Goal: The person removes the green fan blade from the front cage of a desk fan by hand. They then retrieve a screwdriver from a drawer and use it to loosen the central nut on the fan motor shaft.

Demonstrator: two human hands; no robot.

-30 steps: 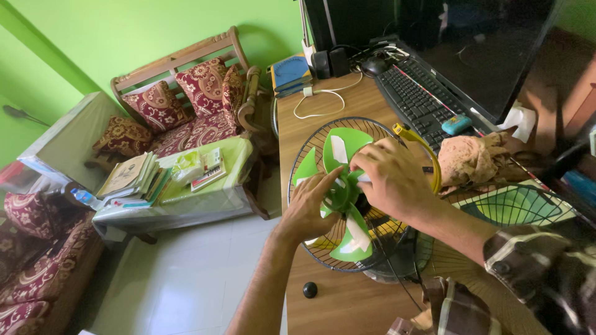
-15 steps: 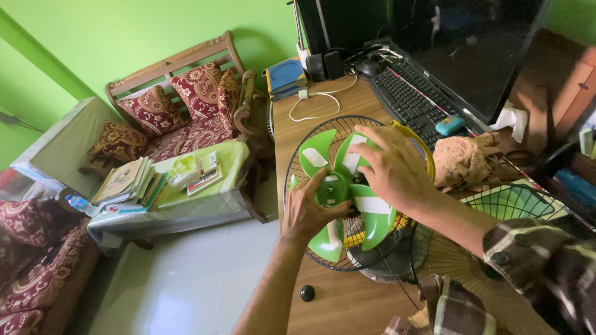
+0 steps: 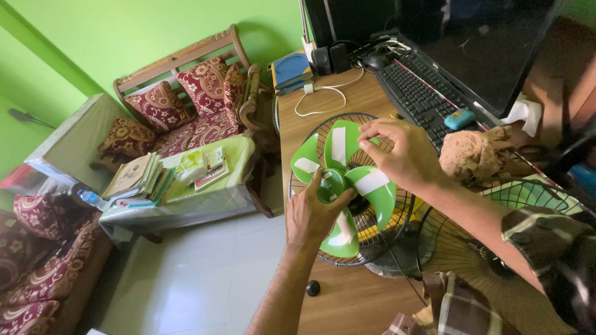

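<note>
The left hand [image 3: 313,214] grips the green fan blade's [image 3: 344,183] hub; the right hand [image 3: 403,155] pinches one far blade tip. It looks light, thin, bendy plastic, best held at the hub.

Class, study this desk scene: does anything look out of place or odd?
Yes. The fan is dismantled: its green blades sit exposed in the rear wire guard on the desk, while another guard lies separately beside it.

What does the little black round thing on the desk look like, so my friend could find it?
Start at the wooden desk and the green fan blade the hands hold. Just below the wire fan guard, near the desk's edge, lies a small black knob, alone on bare wood.
</note>
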